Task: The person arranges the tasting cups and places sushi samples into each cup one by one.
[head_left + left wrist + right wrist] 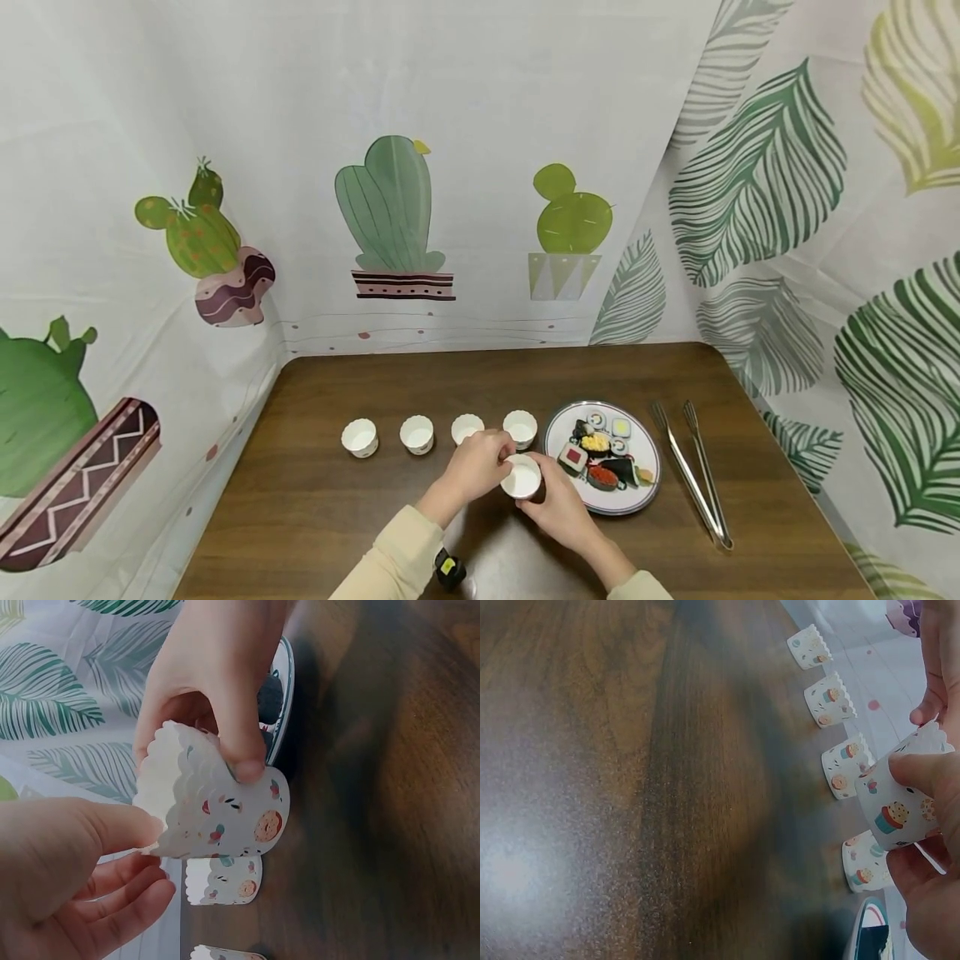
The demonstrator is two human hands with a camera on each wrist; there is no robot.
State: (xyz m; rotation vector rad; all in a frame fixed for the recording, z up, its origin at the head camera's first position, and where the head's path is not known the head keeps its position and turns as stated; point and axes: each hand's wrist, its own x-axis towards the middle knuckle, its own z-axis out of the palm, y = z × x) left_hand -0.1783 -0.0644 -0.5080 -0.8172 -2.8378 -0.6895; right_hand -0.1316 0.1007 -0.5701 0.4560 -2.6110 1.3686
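In the head view my right hand (558,504) grips the side of a short stack of white paper baking cups (521,478), held tilted above the table's middle. Several scalloped rims lie close inside one another in the left wrist view, and cupcake and cookie prints cover the outer wall (238,817). Thumb and forefinger of my left hand (478,463) pinch the rim on the opposite side. Beyond the hands stands a row of single baking cups: one at the far left (360,438), another beside it (417,435), a third (467,427) partly behind my left hand, and one more (520,428) near the plate.
Right of the hands, a round plate (557,433) carries several sushi pieces (596,443). Metal tongs (701,483) lie farther right on the brown wooden table (315,517). A small black object with a yellow mark (450,570) shows by the left sleeve. Printed cloth hangs behind.
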